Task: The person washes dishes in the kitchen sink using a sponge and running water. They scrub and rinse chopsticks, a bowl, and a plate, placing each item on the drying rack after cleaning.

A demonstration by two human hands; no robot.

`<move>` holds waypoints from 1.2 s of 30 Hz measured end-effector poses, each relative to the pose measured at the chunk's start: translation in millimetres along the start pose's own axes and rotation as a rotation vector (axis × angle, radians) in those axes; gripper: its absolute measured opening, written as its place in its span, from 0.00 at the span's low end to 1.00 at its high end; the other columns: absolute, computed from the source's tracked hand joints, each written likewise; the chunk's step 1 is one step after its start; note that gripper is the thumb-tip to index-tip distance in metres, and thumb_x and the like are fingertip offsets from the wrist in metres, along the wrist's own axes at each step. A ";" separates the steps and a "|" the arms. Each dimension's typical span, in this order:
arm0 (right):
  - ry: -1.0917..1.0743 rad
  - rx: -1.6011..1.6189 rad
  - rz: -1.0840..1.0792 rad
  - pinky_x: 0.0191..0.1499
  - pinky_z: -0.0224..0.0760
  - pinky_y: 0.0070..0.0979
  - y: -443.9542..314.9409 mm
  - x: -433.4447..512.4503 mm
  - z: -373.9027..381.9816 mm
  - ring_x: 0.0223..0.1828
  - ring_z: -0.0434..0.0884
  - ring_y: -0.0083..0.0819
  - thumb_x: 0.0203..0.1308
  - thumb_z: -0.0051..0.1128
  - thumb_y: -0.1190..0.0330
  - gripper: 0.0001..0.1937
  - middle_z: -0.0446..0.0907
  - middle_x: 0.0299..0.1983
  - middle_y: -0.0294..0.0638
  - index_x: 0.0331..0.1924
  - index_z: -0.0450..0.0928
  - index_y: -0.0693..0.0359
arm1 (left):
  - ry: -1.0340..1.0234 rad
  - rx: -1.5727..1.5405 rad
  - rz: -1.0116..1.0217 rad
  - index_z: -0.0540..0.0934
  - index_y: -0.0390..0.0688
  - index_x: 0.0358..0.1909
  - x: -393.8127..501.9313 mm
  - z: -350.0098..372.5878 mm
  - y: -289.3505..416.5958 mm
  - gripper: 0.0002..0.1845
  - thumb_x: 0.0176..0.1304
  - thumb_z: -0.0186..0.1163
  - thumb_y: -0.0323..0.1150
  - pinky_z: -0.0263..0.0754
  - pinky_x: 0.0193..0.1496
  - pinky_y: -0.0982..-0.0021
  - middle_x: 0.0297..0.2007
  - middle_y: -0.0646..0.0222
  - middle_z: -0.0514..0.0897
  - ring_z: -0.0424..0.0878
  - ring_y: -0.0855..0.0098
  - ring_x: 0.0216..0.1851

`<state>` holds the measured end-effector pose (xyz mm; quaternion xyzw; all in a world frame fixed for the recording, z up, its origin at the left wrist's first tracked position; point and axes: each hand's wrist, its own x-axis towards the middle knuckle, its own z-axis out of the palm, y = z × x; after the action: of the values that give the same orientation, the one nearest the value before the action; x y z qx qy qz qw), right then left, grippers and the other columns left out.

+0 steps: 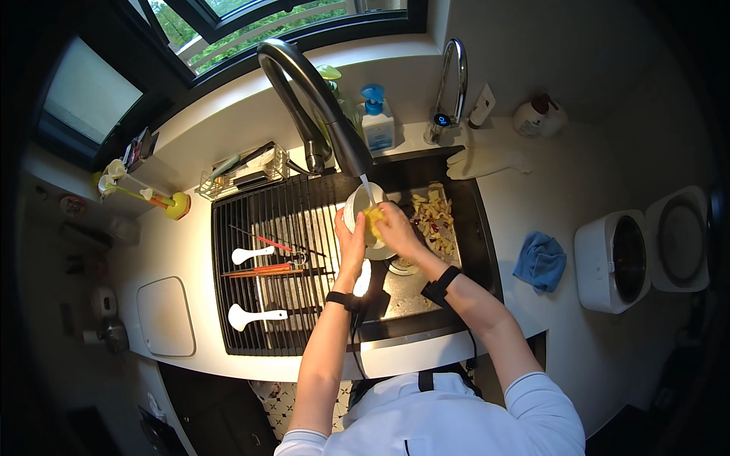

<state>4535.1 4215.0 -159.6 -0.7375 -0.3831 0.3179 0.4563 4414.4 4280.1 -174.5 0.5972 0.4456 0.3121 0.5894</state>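
My left hand grips a white bowl by its side, tilted under the tap. My right hand presses a yellow sponge or scrubbing cloth against the inside of the bowl. A stream of water falls from the dark pull-down kitchen faucet into it. Below my hands is the dark sink. Yellowish food scraps with red bits lie along its right side, near the drain. My hands hide part of the bowl.
A black roll-up drying rack covers the sink's left part, bearing white spoons and chopsticks. Behind stand a pump bottle and a slim chrome tap. Rightward are a blue cloth and an open-lidded white rice cooker.
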 end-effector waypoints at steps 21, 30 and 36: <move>-0.225 -0.538 -0.860 0.63 0.67 0.37 25.7 -15.5 -13.7 0.62 0.74 0.42 0.62 0.54 0.80 0.19 0.77 0.56 0.48 0.58 0.76 0.62 | 0.040 -0.106 -0.166 0.66 0.35 0.56 10.9 -10.9 23.3 0.25 0.67 0.49 0.45 0.75 0.47 0.66 0.44 0.55 0.77 0.79 0.63 0.44; -0.205 -0.058 -0.560 0.60 0.65 0.43 6.2 -20.1 -4.7 0.56 0.76 0.46 0.62 0.56 0.74 0.14 0.77 0.49 0.45 0.52 0.74 0.59 | 0.145 -0.265 -0.212 0.70 0.41 0.47 1.6 0.2 20.9 0.17 0.65 0.52 0.44 0.76 0.41 0.64 0.41 0.63 0.74 0.76 0.67 0.39; -0.273 -0.171 -0.431 0.60 0.62 0.42 8.8 -17.6 -10.2 0.58 0.75 0.41 0.61 0.59 0.68 0.11 0.79 0.46 0.41 0.47 0.81 0.56 | -0.053 -0.152 -0.248 0.71 0.41 0.45 2.0 -1.5 28.4 0.16 0.63 0.55 0.42 0.76 0.34 0.65 0.40 0.62 0.76 0.77 0.67 0.37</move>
<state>4537.0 4193.1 -161.7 -0.6251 -0.6148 0.2762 0.3938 4418.5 4285.1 -146.8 0.4994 0.4754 0.2538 0.6784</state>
